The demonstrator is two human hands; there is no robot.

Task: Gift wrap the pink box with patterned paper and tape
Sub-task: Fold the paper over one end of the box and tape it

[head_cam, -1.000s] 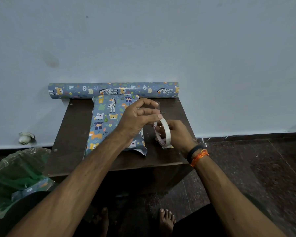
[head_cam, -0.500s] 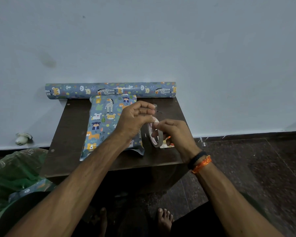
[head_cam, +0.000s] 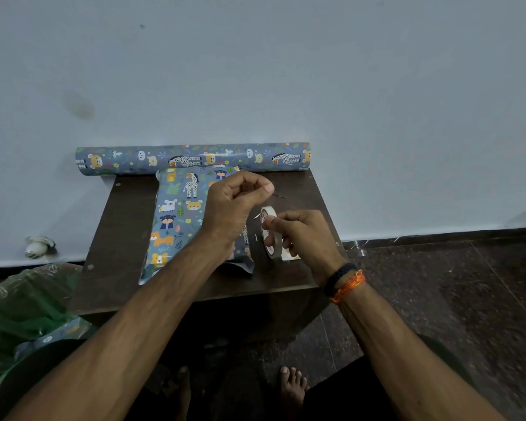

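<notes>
The box [head_cam: 176,214] lies lengthwise on the small dark table [head_cam: 119,238], covered in blue animal-print paper; no pink shows. My left hand [head_cam: 234,208] hovers over its right side with thumb and fingers pinched together, apparently on a faint strip of clear tape. My right hand [head_cam: 307,238] grips the tape roll [head_cam: 269,235], which stands on edge on the table just right of the box. The roll of the same patterned paper [head_cam: 192,159] lies across the table's back edge against the wall.
A thin dark pin-like object [head_cam: 279,195] lies on the table beyond my left thumb. A green plastic bag [head_cam: 22,308] with paper scraps sits on the floor at the left. A small white object [head_cam: 37,246] rests by the wall. My bare feet [head_cam: 292,387] are below the table's front.
The tape roll has come down from mid-air and now stands on the table in my right hand. My left hand has risen slightly and stays pinched.
</notes>
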